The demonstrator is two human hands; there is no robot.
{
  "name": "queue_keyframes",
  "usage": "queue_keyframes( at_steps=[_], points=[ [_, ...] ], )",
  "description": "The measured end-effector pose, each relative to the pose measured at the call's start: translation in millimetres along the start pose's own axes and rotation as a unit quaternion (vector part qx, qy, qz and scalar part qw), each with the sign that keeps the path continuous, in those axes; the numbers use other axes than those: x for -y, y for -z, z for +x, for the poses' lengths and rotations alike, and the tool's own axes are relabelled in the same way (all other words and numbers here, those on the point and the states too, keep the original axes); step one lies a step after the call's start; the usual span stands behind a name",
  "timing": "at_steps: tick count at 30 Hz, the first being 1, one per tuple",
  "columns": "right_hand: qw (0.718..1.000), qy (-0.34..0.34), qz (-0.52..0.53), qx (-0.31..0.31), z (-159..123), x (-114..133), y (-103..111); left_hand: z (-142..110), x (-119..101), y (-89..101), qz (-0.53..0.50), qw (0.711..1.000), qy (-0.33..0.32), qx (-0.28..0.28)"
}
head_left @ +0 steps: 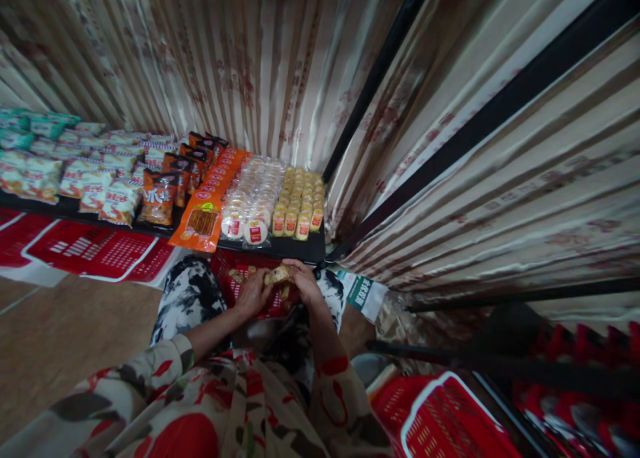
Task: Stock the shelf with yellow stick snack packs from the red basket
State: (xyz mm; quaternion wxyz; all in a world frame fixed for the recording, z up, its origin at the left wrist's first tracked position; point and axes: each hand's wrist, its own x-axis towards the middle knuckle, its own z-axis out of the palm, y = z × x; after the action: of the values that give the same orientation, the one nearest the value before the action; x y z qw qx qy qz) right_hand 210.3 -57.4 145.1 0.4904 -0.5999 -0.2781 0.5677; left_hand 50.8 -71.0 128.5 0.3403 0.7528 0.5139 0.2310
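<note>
Over a red plastic basket (220, 263) between my knees, both hands meet on a small yellowish packaged snack (277, 275). My left hand (254, 293) is closed at its left end. My right hand (303, 282) grips the right end from above, its fingers bent. A few similar yellowish packs (236, 276) lie in the basket below, partly hidden by my hands. Just beyond stand rows of small yellow packaged snacks (300, 205) with orange labels, at the right end of the black shelf (285, 248).
Left along the shelf are clear-wrapped white round crackers (255, 228), orange packs of sticks (203, 221), brown-orange bags (159, 198) and white bags (120, 198). Red baskets (100, 248) hang below. A pleated curtain (280, 65) and black poles (380, 78) stand behind. Another red basket (440, 421) sits lower right.
</note>
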Motion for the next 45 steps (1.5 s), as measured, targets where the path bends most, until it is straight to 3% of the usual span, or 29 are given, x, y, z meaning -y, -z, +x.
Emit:
queue_keyframes(
  at_steps=[8, 15, 21, 34, 38, 40, 43, 45],
  points=[
    [0.998, -0.024, 0.06, 0.01, -2, 6, -3, 0, -3, 5.6, -0.024, 0.999, -0.029, -0.038],
    [0.998, -0.02, 0.066, 0.009, -8, 7, 6, 9, -12, 19.0, -0.044, 0.998, 0.015, -0.038],
    [0.996, -0.018, 0.09, -0.008, -10, 10, 4, 21, -16, 18.8, -0.109, 0.991, 0.052, -0.05],
    [0.998, -0.017, 0.046, -0.036, -13, 8, 9, 42, -24, 21.7, -0.153, 0.985, 0.057, -0.049],
    [0.994, 0.046, -0.074, -0.058, -10, 3, 10, 54, -30, 29.2, -0.115, 0.991, 0.039, -0.051],
    [0.964, 0.146, -0.196, -0.105, -13, 3, 8, 59, -37, 34.3, -0.074, 0.996, 0.024, -0.042],
    [0.864, 0.317, -0.347, -0.183, -23, 6, 2, 68, -51, 41.1, 0.009, 1.0, 0.002, -0.022],
    [0.813, 0.379, -0.398, -0.192, -29, 7, -4, 72, -58, 43.4, 0.061, 0.998, 0.0, -0.015]
  ],
)
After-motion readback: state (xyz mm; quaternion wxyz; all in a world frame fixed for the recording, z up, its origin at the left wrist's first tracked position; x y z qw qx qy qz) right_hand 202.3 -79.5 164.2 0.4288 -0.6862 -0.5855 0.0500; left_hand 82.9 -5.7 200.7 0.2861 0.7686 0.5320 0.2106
